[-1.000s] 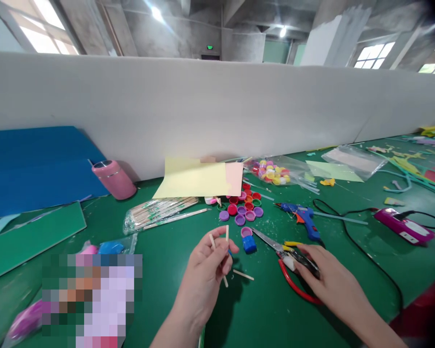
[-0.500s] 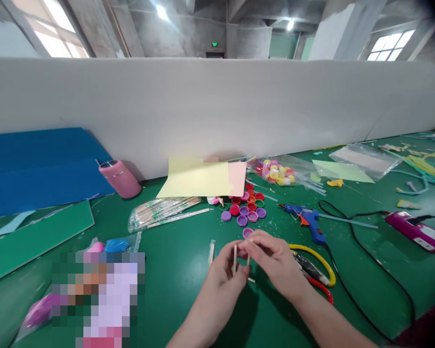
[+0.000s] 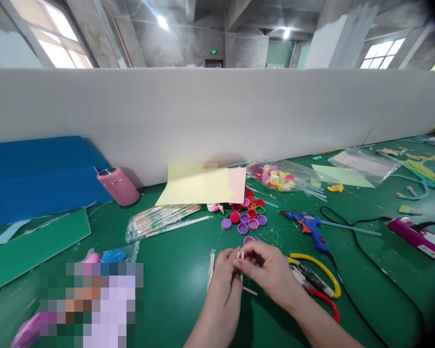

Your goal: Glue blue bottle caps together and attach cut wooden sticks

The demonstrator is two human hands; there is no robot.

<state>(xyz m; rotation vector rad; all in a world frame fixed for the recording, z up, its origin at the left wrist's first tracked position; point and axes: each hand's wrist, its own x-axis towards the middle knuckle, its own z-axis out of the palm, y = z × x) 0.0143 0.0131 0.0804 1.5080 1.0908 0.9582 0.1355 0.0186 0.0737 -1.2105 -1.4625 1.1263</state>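
Observation:
My left hand and my right hand meet over the green table, fingers closed. Pale wooden sticks are pinched between them, their short ends showing at the fingertips. A lower stick piece pokes out beneath my fingers; how it connects to the others is hidden. Just beyond the hands lies a purple bottle cap. To the right of my right hand rest pliers with one yellow and one red handle. Wrapped sticks lie left of my left hand.
Bottle caps are spread behind the hands. A blue glue gun with a black cord lies to the right. Bagged chopsticks, a pink cup and yellow paper stand or lie further back. A white partition borders the table.
My hands have drawn closer together around the sticks, and my right fingers now cover more of them. The upright sticks have come nearer each other. The view has tilted slightly upward.

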